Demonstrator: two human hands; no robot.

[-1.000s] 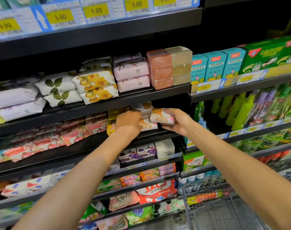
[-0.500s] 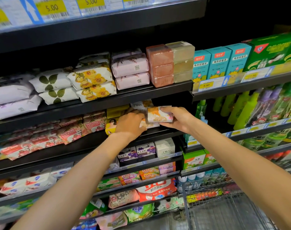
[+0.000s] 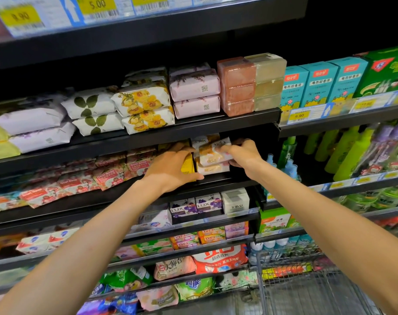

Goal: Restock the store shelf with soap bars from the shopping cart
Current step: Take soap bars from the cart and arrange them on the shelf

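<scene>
— Orange-and-white wrapping: that is the soap bar (image 3: 212,153), pinched by the right hand (image 3: 243,155), fingers on its top edge and thumb beneath. It sits on a small stack of like bars (image 3: 212,168) on the dark middle shelf (image 3: 216,180), just past the centre of view toward one o'clock

— And the left hand (image 3: 170,169)?

— It rests at the bar's nine o'clock, fingers curled over a yellow pack (image 3: 187,165) just beside the stack. Whether it truly grips that pack or only steadies it, I cannot tell

— What lies around them?

— At nine o'clock of the hands, red Goat Soap packets (image 3: 107,176) lean in a row. At twelve o'clock, on the shelf above, stand flower-printed bars (image 3: 143,103), pink wrapped bars (image 3: 194,87) and clear-wrapped brown blocks (image 3: 236,87). At six o'clock sit purple LUX boxes (image 3: 195,206). The wire shopping cart (image 3: 307,280) shows at five o'clock, low in the corner
</scene>
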